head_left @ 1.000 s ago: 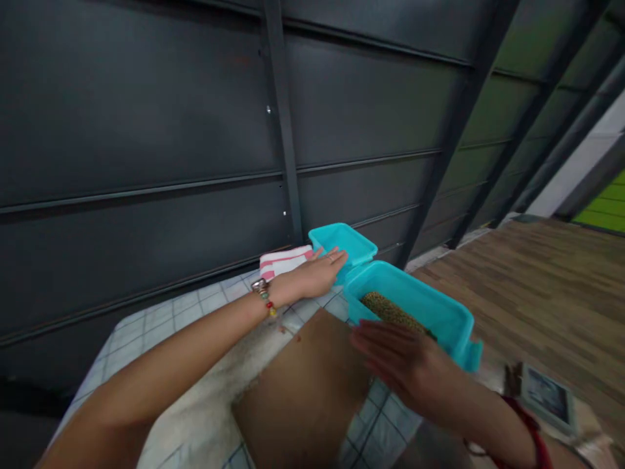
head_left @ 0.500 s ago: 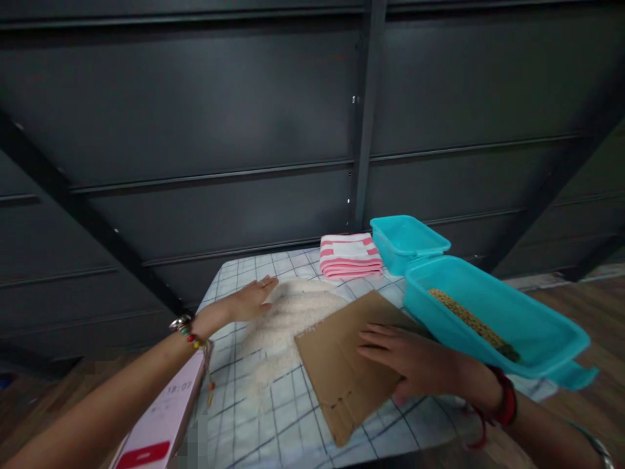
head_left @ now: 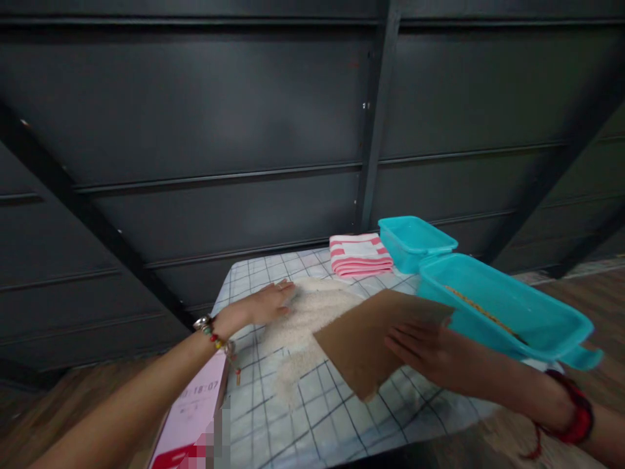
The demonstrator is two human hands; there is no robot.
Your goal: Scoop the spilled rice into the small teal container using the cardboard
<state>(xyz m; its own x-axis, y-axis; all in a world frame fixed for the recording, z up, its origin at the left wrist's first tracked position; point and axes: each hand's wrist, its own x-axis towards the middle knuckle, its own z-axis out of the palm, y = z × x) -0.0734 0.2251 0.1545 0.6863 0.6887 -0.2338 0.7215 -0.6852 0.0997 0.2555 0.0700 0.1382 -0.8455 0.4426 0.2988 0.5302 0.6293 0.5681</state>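
Note:
A spread heap of white grains that look like rice (head_left: 312, 319) lies on the checked tablecloth (head_left: 336, 417). My left hand (head_left: 271, 303) rests flat at the heap's left edge, fingers stretched out and holding nothing. In my right hand (head_left: 424, 348) is a piece of brown cardboard (head_left: 361, 339). The fingers lie across its upper face, while the thumb is hidden from view. Tilted, the cardboard has its left edge at the right side of the grains and covers part of the cloth.
Right of the cardboard stands a large turquoise container (head_left: 527, 306) with yellowish grains inside. A smaller turquoise container (head_left: 415, 234) sits behind it, beside a folded pink-and-white towel (head_left: 361, 254). At the front left is a pink box-like object (head_left: 195, 404). A dark panelled wall (head_left: 244, 130) rises behind the table.
The cardboard has tilted, its near corner lifting off the cloth, with my right hand on it. My left hand stays beside the grains. The whole view has shifted slightly.

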